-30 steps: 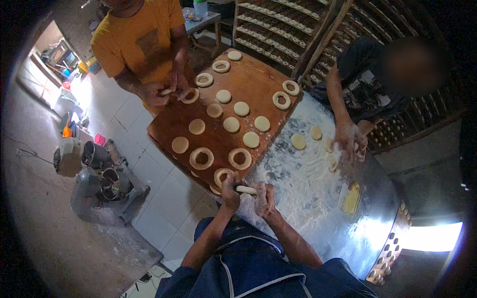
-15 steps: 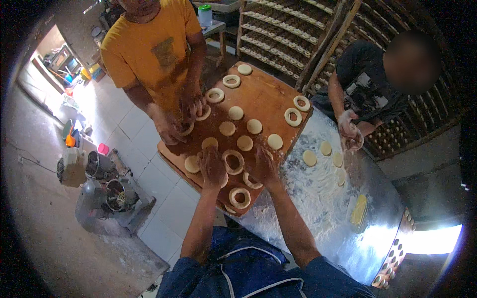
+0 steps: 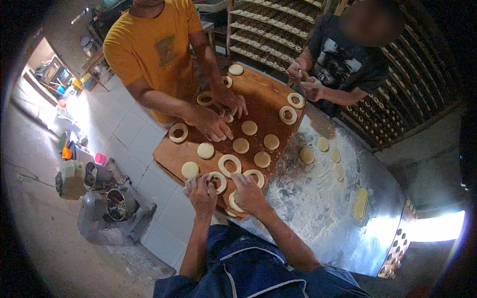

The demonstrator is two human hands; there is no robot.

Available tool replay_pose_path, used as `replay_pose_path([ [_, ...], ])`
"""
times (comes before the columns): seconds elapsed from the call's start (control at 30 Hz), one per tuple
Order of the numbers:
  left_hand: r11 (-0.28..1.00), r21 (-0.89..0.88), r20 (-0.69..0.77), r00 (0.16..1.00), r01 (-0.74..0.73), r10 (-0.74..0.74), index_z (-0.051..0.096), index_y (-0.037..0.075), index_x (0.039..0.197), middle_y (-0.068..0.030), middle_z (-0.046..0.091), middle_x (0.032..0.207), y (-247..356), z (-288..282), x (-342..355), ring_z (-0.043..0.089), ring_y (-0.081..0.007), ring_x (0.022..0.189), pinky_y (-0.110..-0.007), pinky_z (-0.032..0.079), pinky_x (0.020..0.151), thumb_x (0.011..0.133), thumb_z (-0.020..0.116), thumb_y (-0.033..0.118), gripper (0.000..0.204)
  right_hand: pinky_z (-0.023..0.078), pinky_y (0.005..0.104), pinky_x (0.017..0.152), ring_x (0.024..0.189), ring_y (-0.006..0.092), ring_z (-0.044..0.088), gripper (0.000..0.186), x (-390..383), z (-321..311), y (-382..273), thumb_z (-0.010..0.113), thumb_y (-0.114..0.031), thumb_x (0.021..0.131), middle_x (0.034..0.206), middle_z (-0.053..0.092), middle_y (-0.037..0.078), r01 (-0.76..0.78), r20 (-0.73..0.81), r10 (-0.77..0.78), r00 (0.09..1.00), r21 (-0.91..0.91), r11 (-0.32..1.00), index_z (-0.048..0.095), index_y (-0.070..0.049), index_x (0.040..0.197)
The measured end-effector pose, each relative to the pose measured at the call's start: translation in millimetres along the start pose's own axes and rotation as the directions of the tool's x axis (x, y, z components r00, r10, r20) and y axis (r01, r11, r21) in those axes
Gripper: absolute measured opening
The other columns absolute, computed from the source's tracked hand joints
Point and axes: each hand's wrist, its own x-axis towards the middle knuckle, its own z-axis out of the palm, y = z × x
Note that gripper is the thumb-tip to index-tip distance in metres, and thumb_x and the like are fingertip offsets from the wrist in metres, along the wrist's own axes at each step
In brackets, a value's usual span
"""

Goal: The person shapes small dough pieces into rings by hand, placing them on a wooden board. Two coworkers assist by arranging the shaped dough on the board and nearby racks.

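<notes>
One ring is lying between my left hand and right hand, left nearer, overlapping its edge; from here I cannot tell if either is grasping.

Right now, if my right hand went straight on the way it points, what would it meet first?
The right hand would likely meet the dough ring just ahead on the brown board; its height above that is unclear.

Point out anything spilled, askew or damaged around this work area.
The dough rings show no clear damage. The one messy spot is the white powder smeared unevenly over the metal table beside the wooden board; it could pass for a spill, but dough discs lie among it, so it may be deliberate dusting.
</notes>
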Motion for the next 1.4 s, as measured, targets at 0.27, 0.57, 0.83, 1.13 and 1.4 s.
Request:
replay_pose_path([
  [0.27, 0.973, 0.065, 0.103, 0.972, -0.219, 0.212, 0.061, 0.011, 0.111, -0.007, 0.058, 0.114, 1.5, -24.5, -23.2, 0.048, -0.0288, 0.116, -0.049, 0.032, 0.097, 0.08, 0.063, 0.017, 0.031, 0.051, 0.0441, 0.087, 0.105, 0.0369, 0.06, 0.054, 15.6, 19.3, -23.8, 0.048, -0.013, 0.087, 0.134, 0.045, 0.026, -0.126, 0.148, 0.117, 0.982, 0.054, 0.99, 0.036, 0.006, 0.136],
  [0.57, 0.989, -0.117, 0.074, 0.992, -0.092, 0.101, 0.061, 0.01, 0.109, -0.0125, 0.057, 0.114, -9.5, -28.6, -9.6, 0.048, -0.0329, 0.115, -0.049, 0.036, 0.097, 0.083, 0.063, 0.015, 0.026, 0.055, 0.0434, 0.071, 0.085, 0.0343, 0.067, 0.05, -21.4, 59.6, -22.3, 0.052, -0.015, 0.084, 0.129, 0.053, 0.022, 0.06, 0.074, -0.056, 0.996, -0.053, 0.997, 0.045, -0.003, 0.132],
  [0.83, 0.984, -0.172, 0.204, 0.976, -0.044, 0.079, 0.055, 0.006, 0.121, -0.0184, 0.058, 0.119, -48.8, 8.0, 6.4, 0.05, -0.0382, 0.116, -0.048, 0.038, 0.101, 0.081, 0.066, 0.014, 0.041, 0.05, 0.043, 0.086, 0.108, 0.0363, 0.058, 0.049, -30.4, 74.7, -18.1, 0.056, -0.009, 0.086, 0.131, 0.049, 0.02, 0.064, 0.019, -0.067, 0.998, 0.125, 0.99, 0.043, -0.003, 0.133],
  [1.13, 0.994, -0.106, 0.138, 0.99, 0.036, -0.021, 0.056, 0.006, 0.121, -0.0167, 0.058, 0.122, -11.3, 40.4, 35.5, 0.052, -0.0375, 0.115, -0.049, 0.039, 0.098, 0.079, 0.07, 0.032, 0.052, 0.037, 0.0498, 0.095, 0.125, 0.0296, 0.044, 0.047, -66.4, 101.8, 2.6, 0.051, -0.021, 0.089, 0.135, 0.05, 0.011, 0.04, -0.053, -0.038, 0.998, 0.032, 0.999, 0.046, -0.008, 0.134],
  [1.4, 1.0, -0.021, 0.212, 0.977, 0.022, -0.017, 0.056, 0.007, 0.122, -0.0178, 0.059, 0.12, -7.8, 38.9, 49.7, 0.052, -0.0387, 0.115, -0.052, 0.038, 0.1, 0.084, 0.065, 0.039, 0.051, 0.035, 0.0546, 0.101, 0.122, 0.0471, 0.038, 0.039, -61.5, 94.7, 20.1, 0.056, -0.026, 0.086, 0.131, 0.047, 0.022, 0.074, -0.185, -0.117, 0.976, -0.225, 0.972, 0.059, -0.005, 0.119],
])
